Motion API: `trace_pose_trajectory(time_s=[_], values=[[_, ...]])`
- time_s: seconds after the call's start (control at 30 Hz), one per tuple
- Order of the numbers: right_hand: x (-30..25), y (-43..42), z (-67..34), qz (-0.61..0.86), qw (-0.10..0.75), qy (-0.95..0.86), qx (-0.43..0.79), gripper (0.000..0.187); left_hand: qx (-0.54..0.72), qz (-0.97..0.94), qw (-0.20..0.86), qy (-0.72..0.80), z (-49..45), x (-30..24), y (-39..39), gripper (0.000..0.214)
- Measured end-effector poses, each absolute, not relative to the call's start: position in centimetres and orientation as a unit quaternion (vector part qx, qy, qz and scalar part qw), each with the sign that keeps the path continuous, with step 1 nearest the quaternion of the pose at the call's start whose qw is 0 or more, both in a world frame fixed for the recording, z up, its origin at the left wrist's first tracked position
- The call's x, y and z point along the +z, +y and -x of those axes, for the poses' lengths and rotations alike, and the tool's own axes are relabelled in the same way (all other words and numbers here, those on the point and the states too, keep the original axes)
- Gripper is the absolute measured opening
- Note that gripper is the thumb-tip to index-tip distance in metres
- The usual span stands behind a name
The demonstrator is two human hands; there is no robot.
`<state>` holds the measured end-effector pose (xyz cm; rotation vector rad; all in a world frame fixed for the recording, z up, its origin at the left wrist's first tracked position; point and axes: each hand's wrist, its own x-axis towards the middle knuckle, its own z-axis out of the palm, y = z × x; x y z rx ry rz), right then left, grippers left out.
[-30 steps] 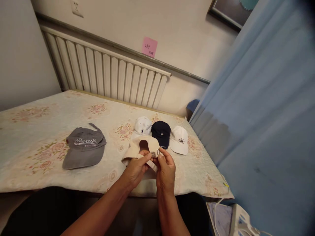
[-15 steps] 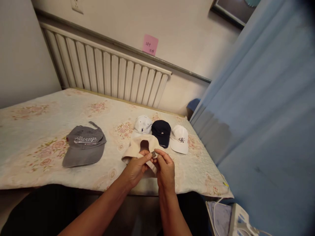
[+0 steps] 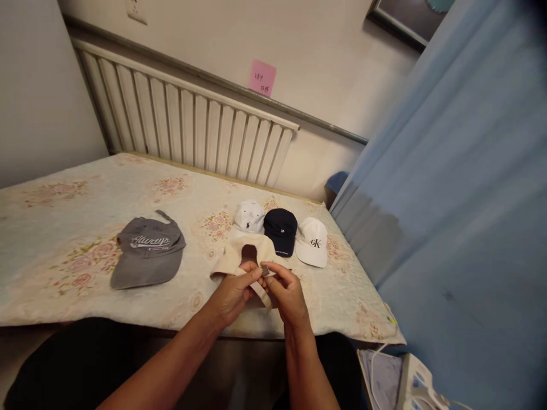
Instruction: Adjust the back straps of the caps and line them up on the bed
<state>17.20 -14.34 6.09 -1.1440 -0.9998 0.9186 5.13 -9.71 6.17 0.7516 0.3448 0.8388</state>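
Note:
A beige cap (image 3: 239, 253) lies near the front edge of the covered table (image 3: 64, 250), its back opening towards me. My left hand (image 3: 233, 290) pinches the cap's rear strap. My right hand (image 3: 286, 293) pinches the small metal buckle (image 3: 265, 270) on that strap, fingertips meeting those of the left hand. Just behind stand three caps in a row: a white one (image 3: 248, 216), a navy one (image 3: 280, 228) and a white one with black letters (image 3: 314, 242).
A grey cap (image 3: 147, 250) with white lettering lies to the left on the floral cloth. A radiator cover (image 3: 183, 128) runs along the wall behind, under a pink note (image 3: 261, 78). A blue curtain (image 3: 461, 199) hangs at the right. A white device (image 3: 421, 384) sits low right.
My right hand has shifted slightly left and lower, its fingers closing over the buckle so less metal shows. The left hand stays on the strap.

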Motion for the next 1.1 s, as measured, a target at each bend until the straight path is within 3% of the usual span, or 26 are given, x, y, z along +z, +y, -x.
trace_pose_trajectory(time_s=[0.73,1.1], values=[[6.7,-14.8,-17.1,0.476,0.578,-0.475,0.462,0.025,0.363,-0.385,0.838,0.135,-4.1,5.5,-10.0,0.016],[5.7,-14.5,-16.9,0.431,0.673,-0.386,0.46,0.019,0.396,-0.335,0.834,0.186,-2.9,5.7,-9.5,0.016]])
